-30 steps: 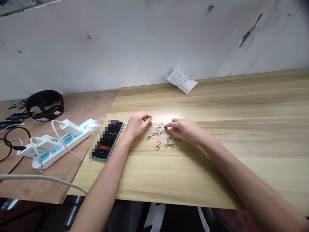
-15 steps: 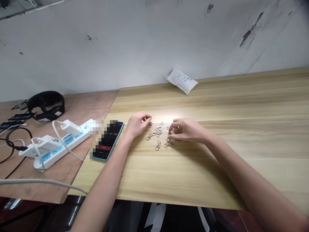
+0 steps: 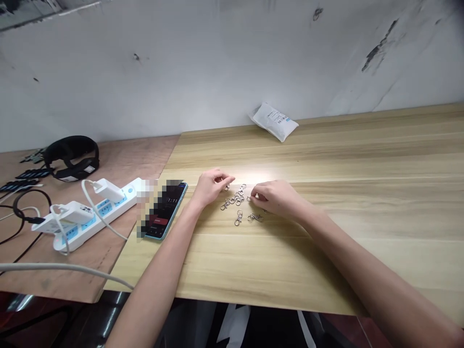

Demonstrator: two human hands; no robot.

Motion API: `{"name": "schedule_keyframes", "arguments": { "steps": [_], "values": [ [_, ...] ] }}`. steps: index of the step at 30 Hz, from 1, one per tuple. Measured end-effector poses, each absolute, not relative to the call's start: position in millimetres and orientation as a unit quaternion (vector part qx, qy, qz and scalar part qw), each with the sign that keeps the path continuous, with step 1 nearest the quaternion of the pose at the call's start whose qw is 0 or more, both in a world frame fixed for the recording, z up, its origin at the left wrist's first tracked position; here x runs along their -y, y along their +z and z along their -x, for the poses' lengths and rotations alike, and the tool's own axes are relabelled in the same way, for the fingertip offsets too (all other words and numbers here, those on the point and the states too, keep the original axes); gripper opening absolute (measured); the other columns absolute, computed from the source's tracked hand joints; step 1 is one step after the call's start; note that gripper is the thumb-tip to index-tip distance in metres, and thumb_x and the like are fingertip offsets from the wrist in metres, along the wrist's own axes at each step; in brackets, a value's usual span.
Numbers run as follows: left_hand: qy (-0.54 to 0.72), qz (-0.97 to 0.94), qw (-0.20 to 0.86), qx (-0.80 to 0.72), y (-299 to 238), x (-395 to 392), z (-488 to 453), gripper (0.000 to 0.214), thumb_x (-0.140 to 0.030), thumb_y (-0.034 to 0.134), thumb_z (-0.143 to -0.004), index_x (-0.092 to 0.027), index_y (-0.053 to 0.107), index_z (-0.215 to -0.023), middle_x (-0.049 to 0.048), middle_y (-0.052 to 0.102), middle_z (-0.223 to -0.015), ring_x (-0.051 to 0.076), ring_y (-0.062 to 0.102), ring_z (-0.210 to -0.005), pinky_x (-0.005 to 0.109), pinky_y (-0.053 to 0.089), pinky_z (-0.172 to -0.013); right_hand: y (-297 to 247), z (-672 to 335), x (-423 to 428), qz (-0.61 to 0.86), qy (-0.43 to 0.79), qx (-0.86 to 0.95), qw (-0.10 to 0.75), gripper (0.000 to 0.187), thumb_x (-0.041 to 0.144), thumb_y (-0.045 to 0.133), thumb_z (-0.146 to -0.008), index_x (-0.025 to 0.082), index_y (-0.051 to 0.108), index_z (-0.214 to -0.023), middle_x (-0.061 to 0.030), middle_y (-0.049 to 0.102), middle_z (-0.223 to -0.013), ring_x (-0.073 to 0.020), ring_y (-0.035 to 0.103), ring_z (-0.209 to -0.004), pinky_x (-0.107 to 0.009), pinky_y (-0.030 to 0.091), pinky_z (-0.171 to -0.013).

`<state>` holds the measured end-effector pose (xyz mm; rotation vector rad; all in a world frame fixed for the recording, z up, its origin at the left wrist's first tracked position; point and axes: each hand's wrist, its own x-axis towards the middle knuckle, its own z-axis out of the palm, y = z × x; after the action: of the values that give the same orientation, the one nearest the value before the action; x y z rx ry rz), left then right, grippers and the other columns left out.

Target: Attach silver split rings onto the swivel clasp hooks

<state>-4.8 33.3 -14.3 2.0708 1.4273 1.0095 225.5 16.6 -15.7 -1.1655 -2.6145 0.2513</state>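
Several small silver swivel clasps with rings (image 3: 238, 198) lie in a loose cluster on the wooden table, between my hands. My left hand (image 3: 210, 187) is left of the cluster, thumb and forefinger drawn together just above a single clasp (image 3: 226, 187); anything between the fingertips is too small to make out. My right hand (image 3: 274, 197) comes in from the other side, fingers curled and pinching a clasp whose ring (image 3: 249, 198) peeks out at the fingertips. Nearer to me rest one clasp (image 3: 238, 218) and, to its right, another clasp with its ring (image 3: 255, 218).
A phone (image 3: 165, 212) lies left of my left forearm. Further left are a white power strip (image 3: 119, 205) with plugged chargers, cables and a black headband device (image 3: 72, 157). A white package (image 3: 275, 121) rests at the back by the wall.
My left fingertips have stretched a little to the right, past the clasp below them. My right fingers have closed into a tighter pinch and shifted slightly left, uncovering the clasp near them.
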Motion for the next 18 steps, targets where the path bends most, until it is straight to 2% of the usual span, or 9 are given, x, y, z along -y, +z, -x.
{"name": "schedule_keyframes", "arguments": {
  "steps": [6, 9, 13, 18],
  "values": [
    [0.401, -0.682, 0.361, -0.493, -17, -36, 2, 0.03, -0.044, 0.066, -0.081, -0.015, 0.071, -0.08, 0.0051, 0.07, -0.074, 0.014, 0.059, -0.064, 0.026, 0.047, -0.058, -19, -222, -18, 0.412, 0.062, 0.899, 0.133, 0.021, 0.021, 0.049, -0.084, 0.021, 0.069, -0.081, -0.0034, 0.073, -0.08, -0.014, 0.055, -0.06, -0.026, 0.023, -0.055],
    [0.404, -0.667, 0.392, -0.489, -16, -34, 0, 0.028, -0.042, 0.067, -0.08, -0.014, 0.071, -0.081, 0.0069, 0.072, -0.079, 0.013, 0.06, -0.064, 0.026, 0.048, -0.057, -20, -219, -14, 0.414, 0.081, 0.893, 0.153, 0.016, 0.018, 0.051, -0.079, 0.022, 0.067, -0.081, -0.0016, 0.07, -0.073, -0.0137, 0.053, -0.058, -0.026, 0.024, -0.055],
    [0.4, -0.667, 0.402, -0.483, -14, -30, -4, 0.02, -0.034, 0.07, -0.077, -0.014, 0.072, -0.082, 0.0078, 0.075, -0.082, 0.014, 0.065, -0.067, 0.026, 0.051, -0.059, -21, -217, -12, 0.42, 0.152, 0.863, 0.234, 0.013, 0.015, 0.054, -0.075, 0.021, 0.062, -0.083, 0.0009, 0.067, -0.071, -0.0115, 0.051, -0.057, -0.024, 0.029, -0.057],
    [0.402, -0.669, 0.41, -0.473, -16, -29, -7, 0.013, -0.023, 0.069, -0.075, -0.014, 0.069, -0.084, 0.008, 0.075, -0.084, 0.018, 0.071, -0.08, 0.028, 0.056, -0.069, -24, -217, -15, 0.416, 0.264, 0.799, 0.344, 0.005, 0.023, 0.056, -0.082, 0.02, 0.059, -0.084, 0.0007, 0.065, -0.07, -0.0103, 0.051, -0.056, -0.023, 0.036, -0.057]
  ]
}}
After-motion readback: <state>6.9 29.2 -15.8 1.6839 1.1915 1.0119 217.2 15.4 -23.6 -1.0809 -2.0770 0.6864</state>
